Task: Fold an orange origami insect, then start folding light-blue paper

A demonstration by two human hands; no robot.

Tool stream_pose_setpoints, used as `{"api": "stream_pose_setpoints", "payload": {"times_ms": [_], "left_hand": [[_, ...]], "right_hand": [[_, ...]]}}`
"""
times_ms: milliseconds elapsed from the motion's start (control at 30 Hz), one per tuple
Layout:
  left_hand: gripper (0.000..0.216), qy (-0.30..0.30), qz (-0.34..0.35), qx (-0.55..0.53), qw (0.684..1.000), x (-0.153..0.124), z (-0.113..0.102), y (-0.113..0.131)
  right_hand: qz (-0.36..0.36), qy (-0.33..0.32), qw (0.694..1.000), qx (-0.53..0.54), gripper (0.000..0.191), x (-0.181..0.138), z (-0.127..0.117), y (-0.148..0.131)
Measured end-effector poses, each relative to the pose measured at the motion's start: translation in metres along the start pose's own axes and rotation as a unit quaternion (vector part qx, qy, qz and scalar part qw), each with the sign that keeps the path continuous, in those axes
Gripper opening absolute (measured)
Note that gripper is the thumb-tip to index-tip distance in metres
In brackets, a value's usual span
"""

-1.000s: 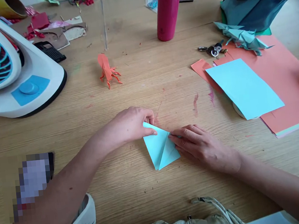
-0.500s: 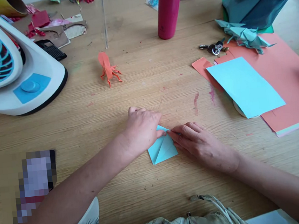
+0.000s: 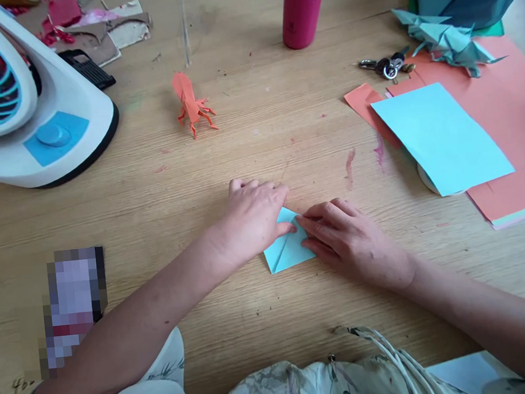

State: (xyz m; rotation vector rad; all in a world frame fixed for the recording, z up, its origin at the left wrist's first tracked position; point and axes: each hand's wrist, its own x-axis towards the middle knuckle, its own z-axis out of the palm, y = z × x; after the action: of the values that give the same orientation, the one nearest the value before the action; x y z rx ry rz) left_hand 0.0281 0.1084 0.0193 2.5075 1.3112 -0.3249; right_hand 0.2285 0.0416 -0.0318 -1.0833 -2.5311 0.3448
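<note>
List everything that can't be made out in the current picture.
Head view, left part of the folded blue paper: covered by the left hand.
Head view, right side of that paper: partly covered by the fingers of the right hand.
Head view, most of the pale rounded thing: beneath the loose blue sheet.
Head view, top of the pink bottle: cut off by the upper edge.
</note>
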Motion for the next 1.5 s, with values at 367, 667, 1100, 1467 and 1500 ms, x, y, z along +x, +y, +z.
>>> {"api": "stream_pose_setpoints", "payload": {"times_ms": [367,667,1100,1467,1500], "left_hand": [[0.027,-0.011,-0.007,0.017,1.000,-0.001,-0.003,0.005],[0.033,-0.002,0.002,0.000,1.000,0.001,0.002,0.000],[0.035,-0.023,0.000,0.005,1.000,0.000,-0.003,0.002],[0.037,0.001,0.011,-0.005,1.000,0.002,0.004,-0.003],[0.037,0.003,0.012,-0.004,1.000,0.002,0.004,-0.003]], "right_hand": [[0.031,-0.032,0.999,-0.003,0.041,-0.006,-0.008,-0.007],[0.042,-0.065,0.990,0.121,0.050,-0.008,-0.015,0.005],[0.097,-0.008,0.993,0.062,0.035,0.012,0.000,0.005],[0.067,-0.079,0.990,0.091,0.083,-0.007,-0.019,0.002],[0.056,-0.069,0.992,0.090,0.075,-0.006,-0.019,0.002]]}}
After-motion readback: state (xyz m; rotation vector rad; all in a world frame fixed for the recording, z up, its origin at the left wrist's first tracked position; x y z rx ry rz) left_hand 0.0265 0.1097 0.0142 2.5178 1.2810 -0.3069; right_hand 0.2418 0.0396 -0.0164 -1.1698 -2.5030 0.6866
